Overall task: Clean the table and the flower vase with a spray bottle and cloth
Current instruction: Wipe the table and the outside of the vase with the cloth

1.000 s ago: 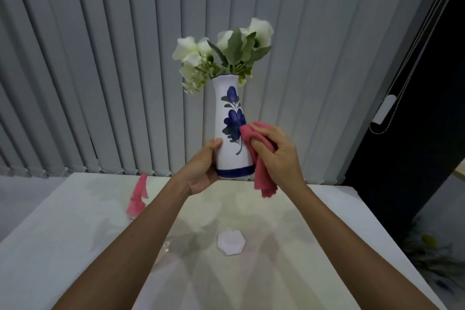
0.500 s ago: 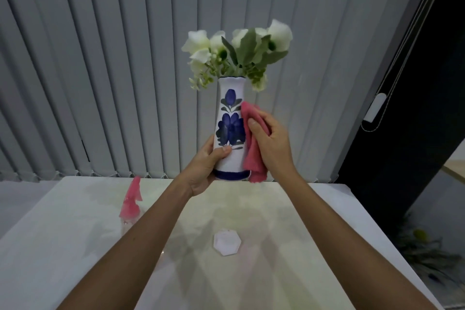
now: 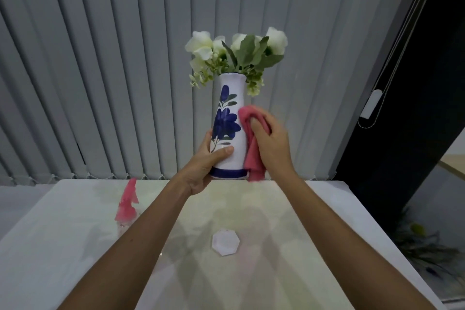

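Note:
A white vase (image 3: 229, 111) painted with blue flowers holds white blooms and green leaves (image 3: 239, 55). It is lifted upright above the far edge of the table (image 3: 289, 246). My left hand (image 3: 205, 162) grips its lower body, thumb across the front. My right hand (image 3: 273, 143) presses a bunched pink cloth (image 3: 251, 148) against the vase's right side. A spray bottle with a pink head (image 3: 127, 202) and clear body stands on the table at the left, apart from both hands.
A white hexagonal coaster (image 3: 225, 241) lies near the table's middle. Grey vertical blinds (image 3: 100, 70) hang behind the table. A dark opening (image 3: 415, 133) and a blind-cord handle (image 3: 371, 107) are at the right, with a plant (image 3: 422, 241) on the floor below.
The vase has turned in my left hand, showing more of the blue flower. My right hand with the cloth has slid up the vase's right side.

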A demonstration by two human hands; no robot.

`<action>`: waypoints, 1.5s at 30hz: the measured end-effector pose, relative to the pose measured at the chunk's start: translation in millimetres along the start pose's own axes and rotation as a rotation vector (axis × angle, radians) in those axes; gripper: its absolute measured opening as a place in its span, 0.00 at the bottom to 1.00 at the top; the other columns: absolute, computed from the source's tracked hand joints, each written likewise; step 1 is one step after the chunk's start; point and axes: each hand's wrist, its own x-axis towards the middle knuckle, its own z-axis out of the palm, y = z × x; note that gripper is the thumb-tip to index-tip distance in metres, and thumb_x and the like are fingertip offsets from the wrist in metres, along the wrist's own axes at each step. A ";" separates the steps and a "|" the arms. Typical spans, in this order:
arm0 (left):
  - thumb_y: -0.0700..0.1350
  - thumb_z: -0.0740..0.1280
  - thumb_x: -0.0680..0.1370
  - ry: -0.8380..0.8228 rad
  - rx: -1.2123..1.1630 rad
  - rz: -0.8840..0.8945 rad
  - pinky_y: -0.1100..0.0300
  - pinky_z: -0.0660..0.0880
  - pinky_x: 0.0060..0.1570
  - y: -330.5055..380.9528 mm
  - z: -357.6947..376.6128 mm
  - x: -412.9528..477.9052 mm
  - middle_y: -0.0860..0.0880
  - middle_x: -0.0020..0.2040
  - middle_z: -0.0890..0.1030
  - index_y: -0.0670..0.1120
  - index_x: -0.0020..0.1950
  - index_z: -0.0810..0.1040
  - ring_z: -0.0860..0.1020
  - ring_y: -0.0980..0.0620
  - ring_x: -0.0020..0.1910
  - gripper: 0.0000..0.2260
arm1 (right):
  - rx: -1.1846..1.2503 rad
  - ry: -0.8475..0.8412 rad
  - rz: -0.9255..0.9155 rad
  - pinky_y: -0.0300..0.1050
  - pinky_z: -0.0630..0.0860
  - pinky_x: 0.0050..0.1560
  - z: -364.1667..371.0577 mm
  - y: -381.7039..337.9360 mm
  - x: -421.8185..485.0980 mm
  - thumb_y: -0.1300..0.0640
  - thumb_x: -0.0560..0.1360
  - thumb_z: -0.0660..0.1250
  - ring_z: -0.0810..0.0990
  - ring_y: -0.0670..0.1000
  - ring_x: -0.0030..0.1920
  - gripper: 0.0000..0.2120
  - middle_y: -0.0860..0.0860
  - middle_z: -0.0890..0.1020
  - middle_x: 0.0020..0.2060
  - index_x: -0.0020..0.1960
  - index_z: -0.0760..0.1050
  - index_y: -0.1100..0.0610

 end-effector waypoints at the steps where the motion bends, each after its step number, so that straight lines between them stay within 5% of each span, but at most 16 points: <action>1: 0.52 0.79 0.57 0.003 0.008 0.013 0.52 0.81 0.47 0.6 0.9 0.6 0.48 0.59 0.79 0.53 0.69 0.68 0.81 0.49 0.52 0.43 | 0.034 0.019 0.031 0.39 0.78 0.52 1.3 -6.5 10.7 0.56 0.79 0.62 0.80 0.45 0.53 0.10 0.45 0.80 0.52 0.56 0.76 0.44; 9: 0.51 0.75 0.63 0.053 0.210 0.062 0.61 0.78 0.42 -4.1 1.5 -4.4 0.51 0.59 0.80 0.52 0.68 0.69 0.81 0.49 0.54 0.35 | 0.112 0.011 0.209 0.35 0.79 0.39 8.8 1.6 12.5 0.52 0.81 0.58 0.83 0.42 0.41 0.09 0.47 0.83 0.44 0.56 0.76 0.49; 13: 0.45 0.75 0.67 0.115 0.253 0.049 0.61 0.79 0.48 -19.2 -6.2 -7.3 0.51 0.58 0.80 0.50 0.68 0.69 0.81 0.51 0.54 0.31 | 0.085 -0.027 0.303 0.37 0.80 0.40 5.6 33.1 -20.8 0.54 0.81 0.58 0.83 0.46 0.42 0.10 0.48 0.84 0.45 0.56 0.77 0.47; 17: 0.41 0.75 0.71 0.203 0.303 0.015 0.62 0.79 0.45 -38.6 -12.5 -8.7 0.52 0.57 0.80 0.51 0.68 0.68 0.81 0.52 0.53 0.29 | -0.032 -0.063 0.533 0.55 0.81 0.48 11.1 71.3 -60.6 0.48 0.78 0.58 0.83 0.54 0.44 0.10 0.50 0.84 0.45 0.50 0.79 0.43; 19: 0.42 0.75 0.70 0.246 0.336 -0.002 0.63 0.79 0.43 -47.0 -13.5 -10.7 0.52 0.57 0.79 0.51 0.68 0.67 0.80 0.55 0.52 0.29 | -0.149 -0.079 0.606 0.54 0.79 0.49 10.1 78.9 -79.1 0.48 0.78 0.56 0.82 0.53 0.45 0.11 0.50 0.83 0.46 0.49 0.77 0.46; 22: 0.43 0.76 0.70 0.304 0.369 -0.010 0.63 0.78 0.43 -57.5 -11.0 -14.9 0.52 0.57 0.78 0.51 0.67 0.66 0.79 0.55 0.52 0.30 | -0.238 -0.071 0.514 0.43 0.75 0.45 7.4 83.0 -92.1 0.52 0.79 0.57 0.79 0.48 0.46 0.10 0.47 0.81 0.46 0.52 0.77 0.49; 24: 0.43 0.76 0.69 0.322 0.367 -0.013 0.60 0.79 0.47 -64.1 -8.7 -16.7 0.52 0.58 0.77 0.52 0.67 0.66 0.78 0.54 0.53 0.31 | -0.241 -0.049 0.407 0.42 0.74 0.52 7.0 87.7 -88.4 0.53 0.79 0.57 0.78 0.46 0.51 0.12 0.46 0.80 0.50 0.56 0.77 0.47; 27: 0.43 0.76 0.69 0.301 0.331 -0.012 0.58 0.79 0.50 -69.3 -1.7 -19.2 0.54 0.58 0.77 0.52 0.67 0.66 0.78 0.54 0.55 0.30 | -0.042 -0.008 0.455 0.45 0.78 0.54 12.3 94.0 -78.4 0.52 0.80 0.55 0.79 0.46 0.54 0.13 0.46 0.80 0.55 0.56 0.76 0.41; 32: 0.41 0.74 0.71 0.258 0.251 0.012 0.57 0.79 0.52 -69.3 3.8 -19.6 0.55 0.58 0.77 0.53 0.67 0.66 0.78 0.55 0.56 0.29 | 0.613 -0.046 1.077 0.56 0.81 0.45 8.6 97.2 -78.1 0.45 0.76 0.63 0.82 0.61 0.45 0.19 0.60 0.84 0.48 0.59 0.77 0.58; 35: 0.39 0.72 0.73 0.227 0.201 0.003 0.53 0.79 0.55 -68.0 1.7 -20.0 0.54 0.58 0.77 0.55 0.65 0.66 0.78 0.53 0.57 0.26 | 0.693 -0.111 1.198 0.55 0.79 0.46 10.2 104.9 -86.8 0.44 0.74 0.63 0.79 0.61 0.43 0.22 0.61 0.83 0.43 0.57 0.77 0.61; 39: 0.40 0.73 0.72 0.229 0.238 0.016 0.56 0.79 0.53 -69.0 -3.3 -20.4 0.54 0.58 0.77 0.54 0.65 0.66 0.78 0.54 0.57 0.26 | 0.693 -0.092 1.139 0.56 0.77 0.47 10.2 103.8 -83.5 0.46 0.76 0.63 0.80 0.60 0.41 0.19 0.61 0.84 0.44 0.56 0.78 0.60; 45: 0.41 0.76 0.70 0.330 0.308 0.083 0.65 0.77 0.49 -68.1 3.7 -17.5 0.60 0.55 0.77 0.53 0.64 0.65 0.77 0.62 0.53 0.28 | 0.247 0.050 0.574 0.57 0.80 0.47 5.0 96.2 -88.2 0.51 0.79 0.60 0.82 0.55 0.45 0.10 0.52 0.81 0.53 0.57 0.76 0.45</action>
